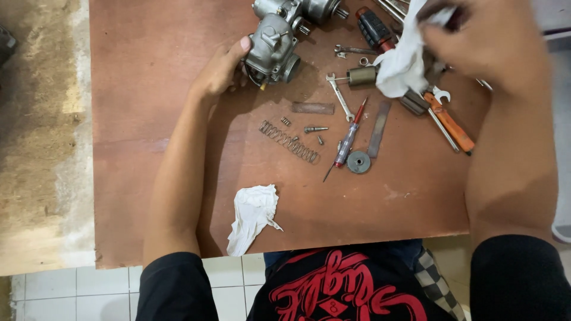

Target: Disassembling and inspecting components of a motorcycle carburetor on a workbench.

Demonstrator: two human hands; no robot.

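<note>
Brown board [148, 119]: left hand [217, 74] fingers grip grey metal carburetor [275, 47]; right hand [482, 41] fingers pinch crumpled white cloth [401, 65].

bare board left [137, 119], tools crowd right [380, 83], spring mid-table [289, 142]

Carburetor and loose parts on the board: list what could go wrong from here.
1. The small screws and coil spring lie loose on the bare board; a sweep of the white rag in the right hand might scatter them.
2. Only the left hand steadies the carburetor, so it could tip.
3. The crumpled tissue near the board's edge may slide off.
</note>
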